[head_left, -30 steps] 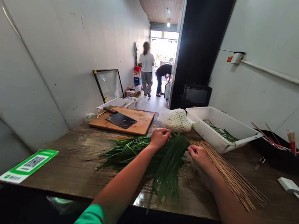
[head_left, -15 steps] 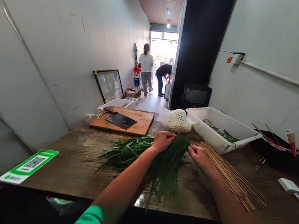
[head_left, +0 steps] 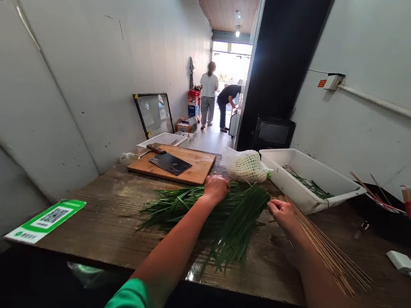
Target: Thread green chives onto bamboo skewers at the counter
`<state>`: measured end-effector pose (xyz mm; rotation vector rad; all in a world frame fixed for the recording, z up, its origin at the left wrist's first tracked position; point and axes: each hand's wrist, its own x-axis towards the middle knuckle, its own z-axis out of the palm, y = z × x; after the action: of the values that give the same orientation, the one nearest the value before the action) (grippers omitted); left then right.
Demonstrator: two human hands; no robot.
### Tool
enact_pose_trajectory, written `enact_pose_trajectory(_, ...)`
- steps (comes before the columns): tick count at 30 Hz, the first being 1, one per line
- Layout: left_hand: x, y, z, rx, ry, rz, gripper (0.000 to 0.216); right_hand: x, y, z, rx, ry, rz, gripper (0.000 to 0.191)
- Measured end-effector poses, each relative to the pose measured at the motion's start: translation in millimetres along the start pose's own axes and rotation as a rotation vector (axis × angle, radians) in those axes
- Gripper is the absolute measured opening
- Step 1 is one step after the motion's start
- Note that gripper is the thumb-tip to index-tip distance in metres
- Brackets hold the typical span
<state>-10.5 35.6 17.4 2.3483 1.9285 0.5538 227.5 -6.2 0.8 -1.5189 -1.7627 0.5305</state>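
My left hand [head_left: 217, 189] is closed at the upper ends of a loose pile of garlic chives [head_left: 173, 204], its fingertips partly hidden among the leaves. To the right, a fanned bunch of chives [head_left: 241, 225] lies across the table with its cut ends at the top. My right hand [head_left: 282, 213] pinches at the right side of those cut ends. What looks like a thin bamboo skewer is in its fingers, mostly hidden, with an end showing below the wrist. Loose bamboo skewers [head_left: 330, 248] lie beneath and beside the right forearm.
A cleaver [head_left: 170, 163] rests on a cutting board [head_left: 200, 163] at the back. Netted produce [head_left: 246, 165] and a white tub [head_left: 298, 200] holding chive pieces stand behind the hands. A black basin [head_left: 376, 219], charger [head_left: 404, 263] and QR card [head_left: 45, 223] are on the table. Two people are by the doorway.
My left hand has left the top of the fanned bunch and moved left onto the loose pile. My right hand stays pinched at the bunch's edge. The view has shifted slightly.
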Motion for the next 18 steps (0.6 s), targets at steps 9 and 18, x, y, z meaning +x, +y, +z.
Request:
enact_pose_trajectory(9,-1.0,1.6,-4.5,0.042,-0.056,-0.026,0.011,-0.3,-2.7,0.7,-0.032,0.006,-0.025,0.032)
enact_pose_trajectory(18,-3.5,1.1,-6.9,0.026,-0.107,-0.032,0.004,0.2,1.2,3.5,-0.034,0.001,-0.038,0.032)
